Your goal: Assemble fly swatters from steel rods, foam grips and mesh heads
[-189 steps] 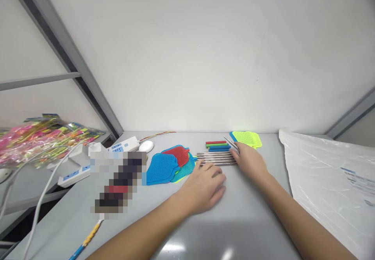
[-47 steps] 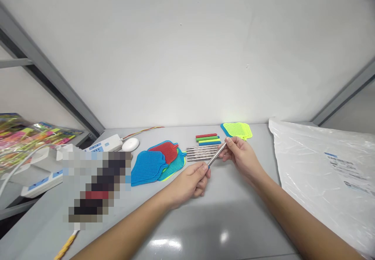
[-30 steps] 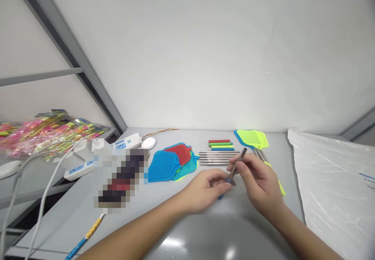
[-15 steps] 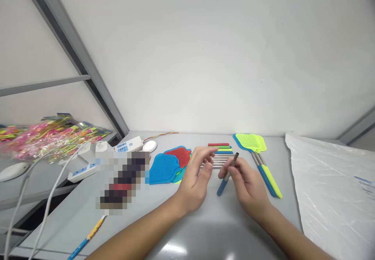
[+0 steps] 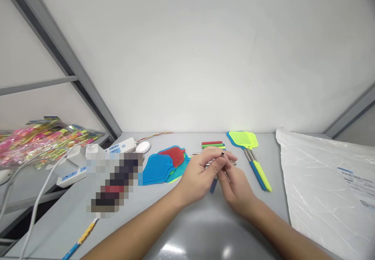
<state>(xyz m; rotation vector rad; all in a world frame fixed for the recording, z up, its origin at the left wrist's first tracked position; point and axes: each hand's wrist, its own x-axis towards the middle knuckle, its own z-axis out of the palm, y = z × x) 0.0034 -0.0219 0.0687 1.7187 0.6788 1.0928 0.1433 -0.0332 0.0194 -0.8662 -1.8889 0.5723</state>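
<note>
My left hand and my right hand meet over the table, closed around a metal rod with a blue handle. The rod's dark open tip shows just above my left thumb, while the handle slants down below my fingers. My hands cover most of its length. Behind them, partly hidden, lie several bare metal rods and a row of coloured handles in red, green, yellow and blue. Left of my left hand are mesh fly swatter heads, blue, red and green. Two assembled fly swatters, blue and yellow-green, lie to the right.
A large white plastic bag covers the table's right side. At left are a power strip, a round white device, cables and a pixelated object. Brightly coloured packaged items sit on a shelf beyond. A wall stands behind.
My left hand has moved right and closed onto the rod that my right hand holds. The fingers now overlap around its upper part. The view has shifted slightly.
</note>
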